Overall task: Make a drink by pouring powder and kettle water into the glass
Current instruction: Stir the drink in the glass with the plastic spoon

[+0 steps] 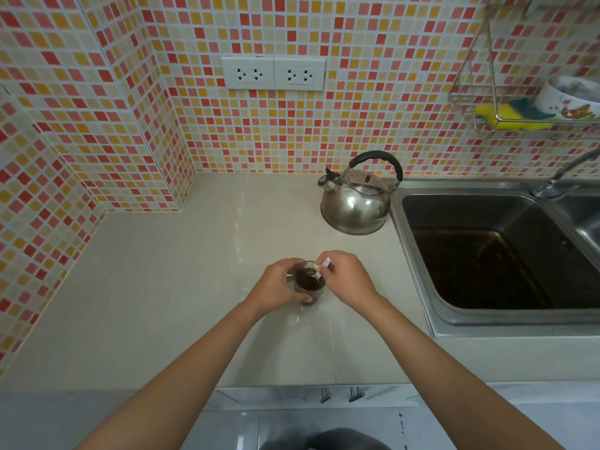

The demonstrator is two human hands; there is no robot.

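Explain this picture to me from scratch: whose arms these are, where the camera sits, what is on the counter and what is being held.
There is no machine here. A person wears a wide-angle camera on the head, looking down at their own arms. The left hand wraps around a small glass of dark drink standing on the pale counter. The right hand pinches a thin light-coloured stick or spoon handle dipped into the glass, apparently stirring. Further back a steel kettle stands on the counter beside the sink. On the tiled wall are sockets and a wire rack holding a yellow sponge.
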